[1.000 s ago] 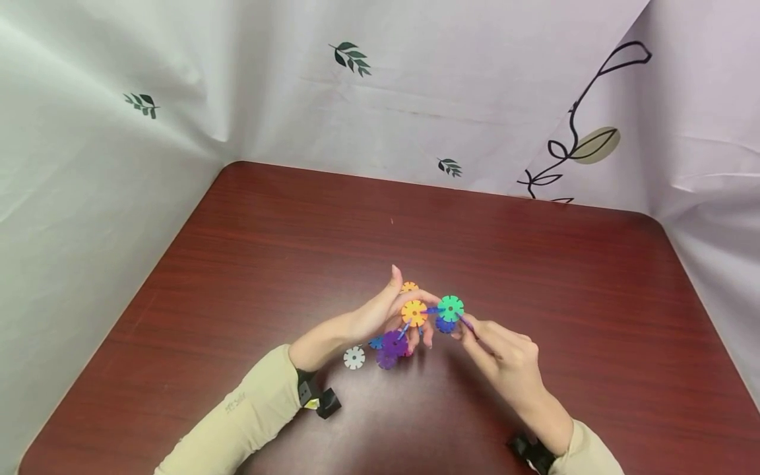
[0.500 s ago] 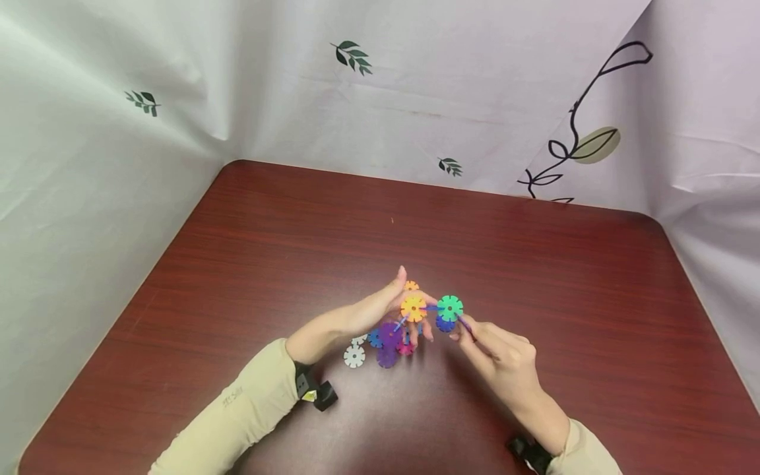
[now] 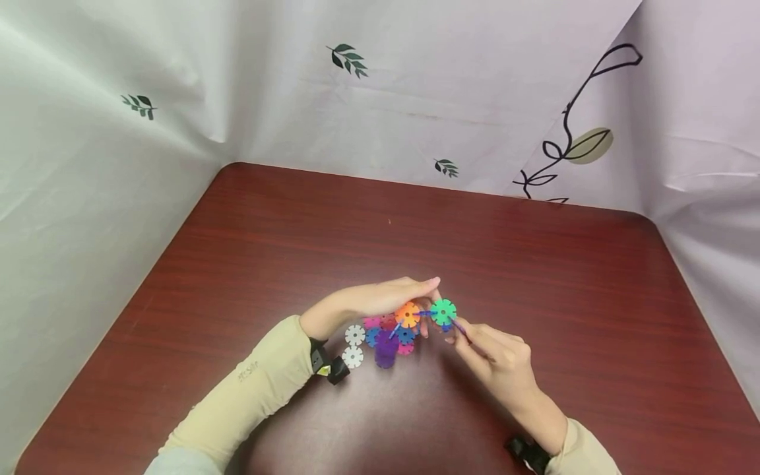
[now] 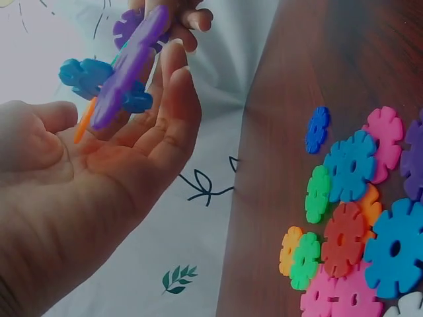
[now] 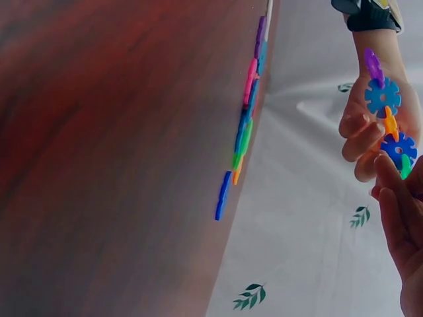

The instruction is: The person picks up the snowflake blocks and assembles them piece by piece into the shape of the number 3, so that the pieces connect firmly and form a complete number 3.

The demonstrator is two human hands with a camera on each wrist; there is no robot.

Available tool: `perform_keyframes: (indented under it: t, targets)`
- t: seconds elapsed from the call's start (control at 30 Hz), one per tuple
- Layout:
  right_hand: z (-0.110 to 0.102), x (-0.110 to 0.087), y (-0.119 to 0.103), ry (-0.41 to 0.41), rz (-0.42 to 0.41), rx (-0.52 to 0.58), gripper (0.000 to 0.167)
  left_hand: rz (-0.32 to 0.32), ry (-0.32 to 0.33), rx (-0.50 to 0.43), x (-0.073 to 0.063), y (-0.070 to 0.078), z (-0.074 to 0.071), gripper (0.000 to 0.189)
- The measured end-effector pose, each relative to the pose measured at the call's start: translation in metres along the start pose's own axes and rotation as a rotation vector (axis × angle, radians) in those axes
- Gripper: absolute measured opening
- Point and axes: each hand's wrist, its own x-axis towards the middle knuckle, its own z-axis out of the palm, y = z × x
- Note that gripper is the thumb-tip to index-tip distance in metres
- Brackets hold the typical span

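And here's the chain of notched plastic discs (image 3: 426, 313), up in the air above the near middle of the table, a green disc (image 3: 443, 312) to the right, an orange disc (image 3: 407, 315) to the left, each slotted to a blue disc seen edge-on between them. At the right end, the right hand (image 3: 497, 353) has a purple disc (image 3: 460, 326) pinched between thumb and fingers. On the left, the left hand (image 3: 380, 297) spreads just beside the chain, fingers loosely bent, not clenched; whether they touch it, one can't tell. Below lie loose discs in a cluster, a red disc (image 3: 388, 321) among pink and blue ones, two white discs (image 3: 353, 357) at the left. Brown wooden table (image 3: 297, 244) all around, and leaf-printed white fabric (image 3: 392, 112) hangs beyond its far edge!
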Motion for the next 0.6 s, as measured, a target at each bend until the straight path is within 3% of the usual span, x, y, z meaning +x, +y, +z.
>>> perform_keyframes:
  t: [0.2,0.43,0.5,0.6]
  targets:
    - [0.0002,-0.001,0.0002,-0.009,0.021,0.001,0.029,0.063,0.025,-0.026,0.0014,0.0026,0.0,0.035]
    - [0.0041,0.0023,-0.0029,-0.048,0.082,0.011,0.025,0.04,-0.034,-0.127,-0.0014,-0.0006,0.0005,0.032]
    - [0.002,0.0035,-0.0025,-0.12,0.164,0.055,0.021,0.042,-0.022,-0.118,-0.0034,-0.0021,0.0,0.03]
    - [-0.0045,0.0053,0.0027,-0.3,0.395,0.048,0.028,0.04,0.029,-0.09,-0.0073,-0.0038,-0.0019,0.027]
